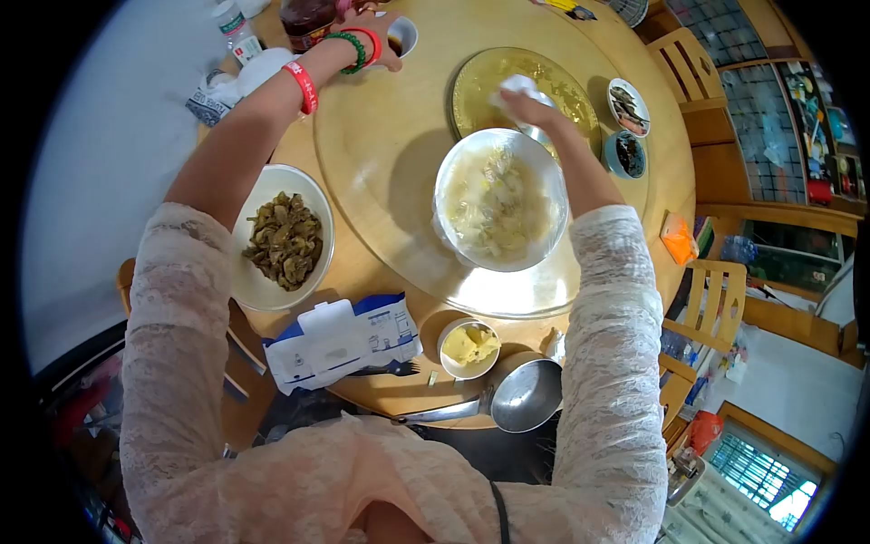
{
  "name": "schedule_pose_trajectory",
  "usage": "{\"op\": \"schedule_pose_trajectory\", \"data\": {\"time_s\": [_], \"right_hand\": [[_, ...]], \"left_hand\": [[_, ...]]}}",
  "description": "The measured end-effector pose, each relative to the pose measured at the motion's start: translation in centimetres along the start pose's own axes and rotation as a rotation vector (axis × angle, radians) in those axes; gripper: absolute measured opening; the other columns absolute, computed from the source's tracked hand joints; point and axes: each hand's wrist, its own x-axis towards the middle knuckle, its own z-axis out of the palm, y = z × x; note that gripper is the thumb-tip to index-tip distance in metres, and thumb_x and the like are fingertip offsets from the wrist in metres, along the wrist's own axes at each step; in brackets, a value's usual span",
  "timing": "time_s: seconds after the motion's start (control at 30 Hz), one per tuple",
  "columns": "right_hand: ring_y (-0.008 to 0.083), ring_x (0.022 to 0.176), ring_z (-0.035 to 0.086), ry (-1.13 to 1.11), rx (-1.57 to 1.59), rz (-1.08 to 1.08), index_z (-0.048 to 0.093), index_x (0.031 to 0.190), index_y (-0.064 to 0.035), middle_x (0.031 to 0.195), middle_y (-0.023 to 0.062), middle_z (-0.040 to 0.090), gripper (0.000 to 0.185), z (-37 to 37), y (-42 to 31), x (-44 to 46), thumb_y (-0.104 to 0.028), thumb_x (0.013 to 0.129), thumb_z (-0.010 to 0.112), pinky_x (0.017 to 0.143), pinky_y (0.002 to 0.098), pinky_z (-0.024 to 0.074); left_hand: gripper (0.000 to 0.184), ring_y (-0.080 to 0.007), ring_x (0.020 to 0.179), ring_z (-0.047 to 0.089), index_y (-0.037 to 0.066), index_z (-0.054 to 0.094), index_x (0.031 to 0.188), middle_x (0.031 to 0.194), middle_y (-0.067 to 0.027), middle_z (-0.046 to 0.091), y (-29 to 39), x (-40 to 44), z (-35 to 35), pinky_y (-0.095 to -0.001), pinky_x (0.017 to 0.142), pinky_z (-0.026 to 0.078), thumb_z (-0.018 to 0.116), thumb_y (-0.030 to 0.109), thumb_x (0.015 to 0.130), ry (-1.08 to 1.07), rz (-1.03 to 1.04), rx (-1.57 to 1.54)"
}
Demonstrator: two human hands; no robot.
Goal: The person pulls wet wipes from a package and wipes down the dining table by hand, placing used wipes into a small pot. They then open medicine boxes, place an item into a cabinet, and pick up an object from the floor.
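Observation:
At the far side of the table, my left hand [373, 38] curves around the near-left side of a small white bowl [411, 36] with dark liquid in it. A red band and green beads circle that wrist. My right hand [533, 111] is closed on a crumpled white wipe [520, 84], over the round gold-patterned mat [471, 77]; its fingers are partly blurred. Just below this hand stands a large bowl of pale soup [501, 199] on the turntable [372, 172]. A dark bottle [304, 23] stands beside my left hand.
Near me are a bowl of brown cooked food [285, 240], a wipes packet [340, 344], a black fork [388, 369], a cup of yellow food [469, 347] and a metal pan [526, 394]. Two small dishes, one of fish [628, 107] and one dark-filled [625, 156], stand right.

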Motion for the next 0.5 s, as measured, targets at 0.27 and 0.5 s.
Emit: {"op": "schedule_pose_trajectory", "data": {"time_s": [0.27, 0.5], "right_hand": [[0.0423, 0.138, 0.005, -0.470, -0.296, -0.105, 0.026, 0.140, 0.0037, 0.147, 0.0263, 0.018, 0.087, 6.8, -29.2, -5.9, -0.065, 0.088, 0.026, 0.111, 0.0552, 0.0068], [0.0358, 0.115, 0.050, -0.112, -0.845, 0.084, 0.033, 0.139, -0.0182, 0.128, 0.0161, 0.051, 0.056, 0.5, -9.1, 2.8, -0.047, 0.091, 0.036, 0.081, 0.0565, 0.0413]], "left_hand": [[0.102, -0.0377, 0.125, 0.038, 0.024, 0.032, 0.140, 0.137, -0.0183, 0.041, -1.5, 0.4, -3.1, -0.0540, 0.095, 0.039, 0.076, 0.045, 0.050, 0.031, 0.101, 0.010], [0.108, -0.0384, 0.125, 0.039, 0.018, 0.034, 0.140, 0.138, -0.0225, 0.038, -4.8, 0.0, -4.0, -0.0517, 0.098, 0.037, 0.078, 0.052, 0.046, 0.138, 0.222, 0.055]]}}
